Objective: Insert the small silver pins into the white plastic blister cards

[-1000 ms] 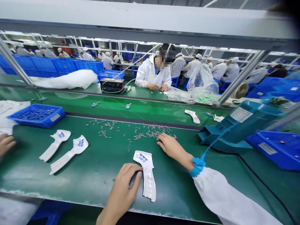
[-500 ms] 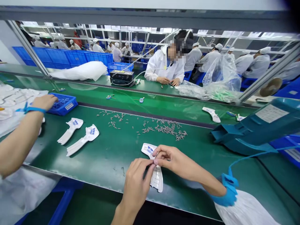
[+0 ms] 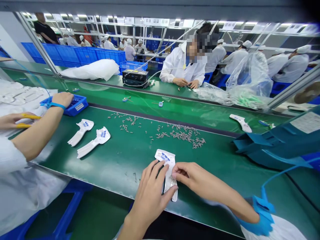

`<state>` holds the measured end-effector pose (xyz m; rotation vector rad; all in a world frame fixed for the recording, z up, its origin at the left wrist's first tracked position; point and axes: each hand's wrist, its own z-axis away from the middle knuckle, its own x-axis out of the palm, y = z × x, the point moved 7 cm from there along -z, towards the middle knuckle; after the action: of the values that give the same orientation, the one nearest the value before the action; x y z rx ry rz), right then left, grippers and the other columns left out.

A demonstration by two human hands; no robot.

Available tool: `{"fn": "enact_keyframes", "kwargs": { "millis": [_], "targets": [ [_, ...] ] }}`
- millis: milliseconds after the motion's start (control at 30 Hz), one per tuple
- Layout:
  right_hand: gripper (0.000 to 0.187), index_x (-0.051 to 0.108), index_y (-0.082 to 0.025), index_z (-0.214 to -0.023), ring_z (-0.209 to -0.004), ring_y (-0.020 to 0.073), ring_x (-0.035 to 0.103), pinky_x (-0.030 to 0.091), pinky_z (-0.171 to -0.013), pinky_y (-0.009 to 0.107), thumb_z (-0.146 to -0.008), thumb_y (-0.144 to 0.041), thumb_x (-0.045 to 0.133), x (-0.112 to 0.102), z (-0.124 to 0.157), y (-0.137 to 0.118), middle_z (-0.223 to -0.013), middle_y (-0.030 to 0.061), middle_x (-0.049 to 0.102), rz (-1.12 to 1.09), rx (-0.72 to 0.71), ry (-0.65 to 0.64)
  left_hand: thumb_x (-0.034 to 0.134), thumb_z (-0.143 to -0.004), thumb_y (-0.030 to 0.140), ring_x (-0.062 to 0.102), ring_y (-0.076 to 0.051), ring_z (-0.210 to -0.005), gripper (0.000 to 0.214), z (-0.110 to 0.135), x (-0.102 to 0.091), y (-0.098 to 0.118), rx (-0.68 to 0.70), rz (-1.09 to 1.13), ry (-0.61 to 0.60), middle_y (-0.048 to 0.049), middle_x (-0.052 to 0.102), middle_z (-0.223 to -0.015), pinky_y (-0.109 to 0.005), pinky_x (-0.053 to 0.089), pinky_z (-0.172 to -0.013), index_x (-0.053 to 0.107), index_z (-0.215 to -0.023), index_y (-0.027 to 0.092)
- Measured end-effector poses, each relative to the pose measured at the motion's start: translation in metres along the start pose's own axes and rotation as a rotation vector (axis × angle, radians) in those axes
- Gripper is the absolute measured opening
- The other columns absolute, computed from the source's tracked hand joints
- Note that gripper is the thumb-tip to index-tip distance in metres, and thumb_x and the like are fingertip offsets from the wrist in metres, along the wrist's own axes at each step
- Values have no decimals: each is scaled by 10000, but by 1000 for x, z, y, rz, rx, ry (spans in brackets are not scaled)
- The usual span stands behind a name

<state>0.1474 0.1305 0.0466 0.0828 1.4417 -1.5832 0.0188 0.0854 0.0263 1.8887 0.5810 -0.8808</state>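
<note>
A white plastic handle-shaped part [image 3: 167, 163] with small blue inserts lies on the green belt [image 3: 120, 160] in front of me. My left hand [image 3: 151, 193] rests on its left side, fingers spread, thumb under its lower end. My right hand [image 3: 190, 176] pinches something too small to make out against the part's middle. A scatter of small grey metal pieces [image 3: 180, 135] lies just beyond.
Two more white parts [image 3: 92, 140] lie to the left. A neighbour's arm [image 3: 37, 133] reaches into a blue tray [image 3: 77, 106]. A teal machine [image 3: 275, 140] stands at right. Another white part [image 3: 241, 122] lies on the far belt, where workers in white coats sit.
My right hand came back from the grey pieces to the white part and now pinches at its middle. My left hand spread over the part. The neighbour's hand reached into the blue tray.
</note>
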Motion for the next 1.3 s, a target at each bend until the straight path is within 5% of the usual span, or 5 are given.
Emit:
{"fn": "enact_keyframes", "kwargs": {
  "millis": [167, 833, 1000, 1167, 1300],
  "targets": [
    [216, 591, -218, -889, -786, 181, 545, 355, -674, 289, -1007, -327, 447, 7, -3, -1, -876, 20, 641, 143, -6, -1, 579, -950, 413, 418, -327, -1379, 510, 2, 11, -5, -39, -62, -104, -94, 469, -1504, -545, 421, -1079, 455, -1401, 208],
    [44, 497, -250, -951, -762, 213, 556, 303, -618, 303, -943, -287, 520, 7, -3, 2, -848, 25, 646, 216, 130, 51, 637, -920, 376, 498, -309, -1307, 474, -1, 0, -4, -19, 3, -50, -106, 544, -1412, -503, 452, -1049, 487, -1345, 230],
    [177, 543, -258, -944, -722, 197, 551, 336, -614, 298, -1000, -384, 431, -1, 2, 3, -775, 8, 626, 72, 72, 114, 401, -1024, 220, 635, -209, -1066, 261, -46, -31, -42, -165, -147, 16, -83, 621, -1219, -342, 520, -890, 546, -1241, 223],
    [230, 579, -255, -936, -682, 181, 540, 345, -596, 292, -1000, -419, 431, -6, 9, 5, -764, 3, 628, 62, 76, 155, 546, -948, 152, 653, -254, -984, 166, -104, -36, -70, -194, -264, -23, -89, 656, -1041, -350, 498, -830, 653, -1063, 205],
    [225, 606, -248, -917, -677, 176, 547, 344, -585, 289, -988, -399, 456, -8, 12, 6, -767, 5, 644, 41, 73, 174, 591, -909, 102, 657, -229, -891, 116, -117, -29, -73, -183, -267, -35, -71, 657, -917, -320, 487, -790, 661, -880, 189]
  ]
}}
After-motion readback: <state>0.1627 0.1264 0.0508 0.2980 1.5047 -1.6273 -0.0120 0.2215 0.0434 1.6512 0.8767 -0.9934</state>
